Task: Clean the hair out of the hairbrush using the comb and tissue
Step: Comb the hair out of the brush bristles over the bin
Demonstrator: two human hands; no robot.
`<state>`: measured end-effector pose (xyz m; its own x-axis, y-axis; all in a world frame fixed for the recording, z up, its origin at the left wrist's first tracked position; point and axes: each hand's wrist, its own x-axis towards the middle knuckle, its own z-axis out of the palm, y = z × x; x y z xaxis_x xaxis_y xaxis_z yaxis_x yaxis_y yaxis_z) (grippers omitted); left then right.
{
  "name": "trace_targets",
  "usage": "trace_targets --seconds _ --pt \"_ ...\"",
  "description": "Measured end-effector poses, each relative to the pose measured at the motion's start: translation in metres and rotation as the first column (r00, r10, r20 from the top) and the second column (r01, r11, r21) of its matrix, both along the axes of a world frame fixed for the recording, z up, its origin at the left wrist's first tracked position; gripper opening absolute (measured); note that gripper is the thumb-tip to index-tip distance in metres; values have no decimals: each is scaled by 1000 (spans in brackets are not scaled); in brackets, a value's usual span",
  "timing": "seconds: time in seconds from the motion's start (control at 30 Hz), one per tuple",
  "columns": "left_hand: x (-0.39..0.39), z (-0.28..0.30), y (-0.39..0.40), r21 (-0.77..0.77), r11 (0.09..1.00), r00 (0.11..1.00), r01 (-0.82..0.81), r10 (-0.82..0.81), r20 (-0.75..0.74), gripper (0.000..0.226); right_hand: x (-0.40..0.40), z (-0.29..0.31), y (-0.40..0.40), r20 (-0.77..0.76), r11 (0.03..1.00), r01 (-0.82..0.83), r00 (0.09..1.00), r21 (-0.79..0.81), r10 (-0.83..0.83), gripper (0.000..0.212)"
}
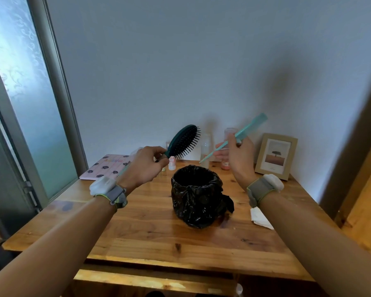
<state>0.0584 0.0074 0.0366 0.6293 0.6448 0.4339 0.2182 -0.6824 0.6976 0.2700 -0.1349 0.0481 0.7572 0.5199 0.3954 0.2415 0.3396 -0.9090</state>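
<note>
So my left hand point(147, 162) grips the brush point(183, 141), right hand point(238, 154) pinches the comb point(240, 133), both above the bin point(196, 195); tissue point(260, 218) lies right.

The hairbrush point(183, 140) handle is buried inside the left hand point(145, 166). The comb point(236, 137) is smeared with blur, its teeth unreadable. The right hand point(237, 154) hides most of the bottles point(206, 151) behind it. The right forearm covers part of the tissue point(260, 218). The bench point(150, 228) near edge blocks whatever sits below.
</note>
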Motion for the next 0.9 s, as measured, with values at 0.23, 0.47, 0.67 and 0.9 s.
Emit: trace_targets --seconds 0.23,0.47,0.67,0.9 --pt "7 2 -3 10 1000 1000 -12 12 -18 14 13 33 10 -236 985 -23 970 173 65 7" --pt "8 4 -10 93 996 1000 15 -13 -17 19 1 38 27 -151 969 -219 960 111 234 16" --pt "8 2 -13 114 993 998 22 -15 -65 21 2 36 23 -74 957 -291 954 11 291 16" --pt "15 8 -15 58 998 998 5 -2 -58 24 -16 25 23 134 972 -227 963 -62 234 8"
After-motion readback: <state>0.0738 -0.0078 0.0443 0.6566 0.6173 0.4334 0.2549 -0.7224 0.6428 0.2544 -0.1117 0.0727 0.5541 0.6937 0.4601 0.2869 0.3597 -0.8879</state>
